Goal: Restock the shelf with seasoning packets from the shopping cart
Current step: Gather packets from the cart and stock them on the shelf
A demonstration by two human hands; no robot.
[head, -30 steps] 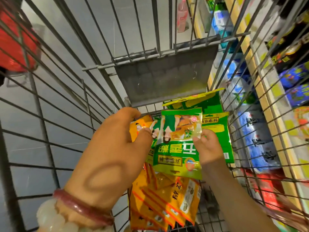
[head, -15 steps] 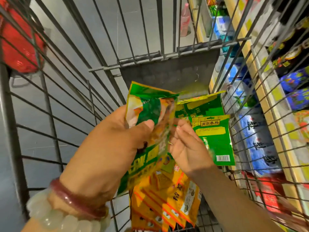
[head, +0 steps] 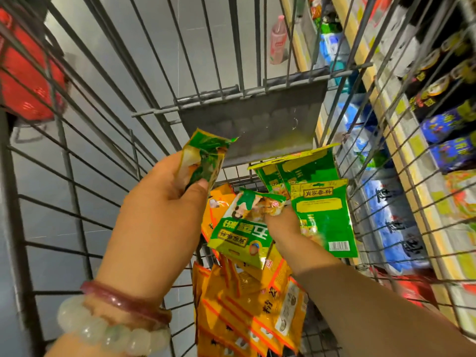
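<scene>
Left hand (head: 164, 210) grips a small stack of green packets (head: 204, 158), thumb clamped across their lower edge, held above the shopping cart (head: 77, 161). Right hand (head: 282, 224) pinches one green seasoning packet (head: 243, 231) by its top corner, just over the orange packets (head: 247, 310) lying in the cart. Judged light, floppy, glossy film: likely slippery; best pinched at the sealed edges. Shelf (head: 401, 140) stands to the right.

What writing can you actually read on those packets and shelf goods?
"肖家香料": yellow label on the green packet leaning at the cart's right side.
Green packet gripped by the right hand: large print upside down, not surely readable.
Orange packets: black characters, blurred.
Blue bags on the shelf: large characters, unreadable through the wires.
Barcode digits: too small.
</scene>
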